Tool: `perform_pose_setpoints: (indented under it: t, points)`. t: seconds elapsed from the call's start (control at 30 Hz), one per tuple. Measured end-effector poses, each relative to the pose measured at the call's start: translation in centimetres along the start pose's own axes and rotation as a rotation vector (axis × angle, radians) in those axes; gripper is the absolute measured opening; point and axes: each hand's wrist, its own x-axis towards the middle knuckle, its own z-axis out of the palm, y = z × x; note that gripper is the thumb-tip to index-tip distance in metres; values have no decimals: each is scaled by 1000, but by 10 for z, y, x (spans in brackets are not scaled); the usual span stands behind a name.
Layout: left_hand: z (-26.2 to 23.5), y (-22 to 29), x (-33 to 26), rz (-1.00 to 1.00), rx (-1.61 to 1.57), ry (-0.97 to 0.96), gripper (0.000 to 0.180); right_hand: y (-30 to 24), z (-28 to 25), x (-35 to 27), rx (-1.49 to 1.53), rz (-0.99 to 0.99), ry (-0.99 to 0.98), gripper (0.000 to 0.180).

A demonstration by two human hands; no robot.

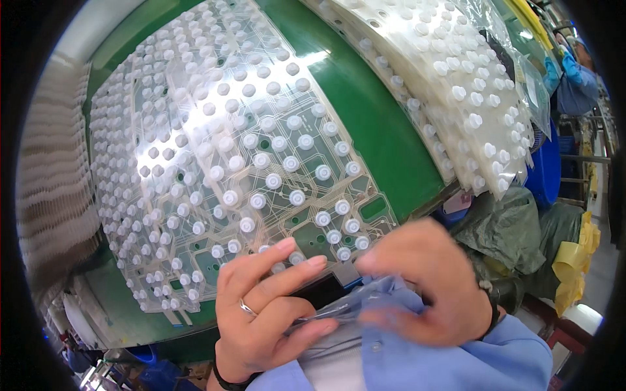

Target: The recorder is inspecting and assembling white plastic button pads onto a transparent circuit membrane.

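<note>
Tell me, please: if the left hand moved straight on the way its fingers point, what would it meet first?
Probably the right hand: the left hand points right across the clear plastic bag; depth is unclear.

Both forearms enter from six o'clock, clad in light blue sleeves, and the two hands meet low in the view, close to the body. The left hand (pixel 264 313) sits at about seven o'clock, back of the hand up, its fingers (pixel 287 270) stretched long and pointing toward two o'clock, a ring on one finger and a dark band at the wrist. The right hand (pixel 427 280) lies at about five o'clock, blurred, its fingers curled and reaching toward nine o'clock to the left fingertips.
</note>
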Motion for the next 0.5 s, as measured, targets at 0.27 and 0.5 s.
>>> perform_pose_setpoints:
  t: [0.27,0.5]
  points:
    - [2,12,1,-75,-170,-17,24,-2,14,-40,69,96,-1,27]
    - [5,21,4,-34,87,-22,21,4,-11,-39,-81,-249,241,23]
